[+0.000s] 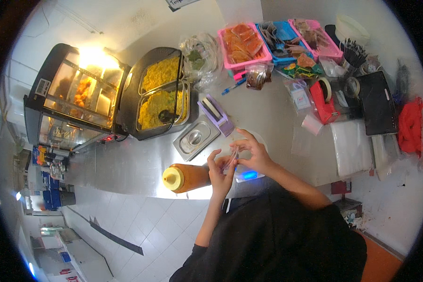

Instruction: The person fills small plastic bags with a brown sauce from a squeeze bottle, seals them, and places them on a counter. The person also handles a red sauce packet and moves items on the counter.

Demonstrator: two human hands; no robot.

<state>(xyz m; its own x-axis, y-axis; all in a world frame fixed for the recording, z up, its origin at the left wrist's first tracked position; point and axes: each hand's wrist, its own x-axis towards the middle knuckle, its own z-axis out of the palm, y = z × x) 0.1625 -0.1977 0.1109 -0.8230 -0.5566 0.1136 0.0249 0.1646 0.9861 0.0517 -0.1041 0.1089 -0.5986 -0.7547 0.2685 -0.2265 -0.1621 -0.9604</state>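
Both my hands meet over the steel counter (141, 164), holding a small clear plastic bag (231, 158) between them. My left hand (219, 171) pinches its lower edge with thumb and fingers. My right hand (251, 152) grips its upper side, fingers spread. Under the hands sits a small scale with a blue lit display (248, 175). An orange squeeze bottle with a yellow cap (185, 178) lies just left of my left hand.
A steel lidded pan (196, 137) and a purple dispenser (216, 114) sit beyond the hands. Trays of yellow rice (160, 96), a lit warmer cabinet (77, 96), pink and blue baskets (244, 44), a red tape dispenser (325, 98) and clear bags (351, 145) surround them.
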